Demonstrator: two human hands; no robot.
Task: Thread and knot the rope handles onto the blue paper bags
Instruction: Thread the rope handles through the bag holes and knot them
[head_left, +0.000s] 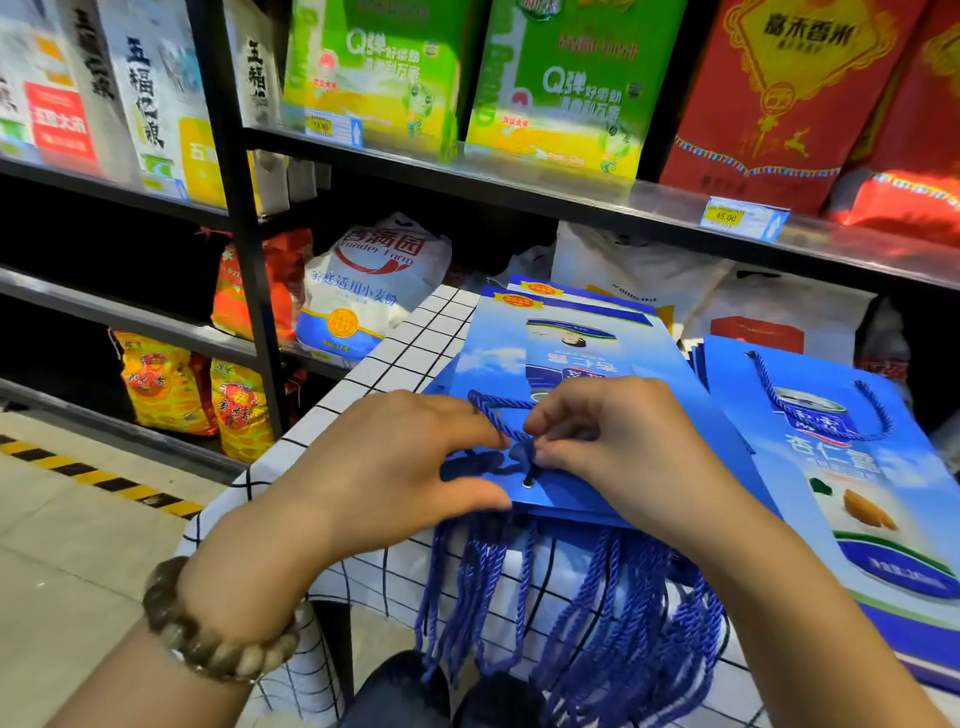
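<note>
A flat blue paper bag (566, 358) lies on top of a stack on the checked tablecloth, its eyelet edge toward me. A blue twisted rope (496, 413) loops over the bag and passes into the metal eyelet (528, 483). My right hand (613, 441) pinches the rope just above the eyelet. My left hand (395, 462) holds the bag's near edge, thumb under it, fingertips at the rope. A bundle of loose blue ropes (571, 603) hangs off the table's front edge below the bag. A bag (852, 467) with a rope handle fitted lies to the right.
The table with the white checked cloth (395, 353) stands in front of black store shelves (519, 192) stacked with rice and flour sacks. A tiled floor with yellow-black hazard tape (98, 478) lies to the left. My knees (447, 696) show below the ropes.
</note>
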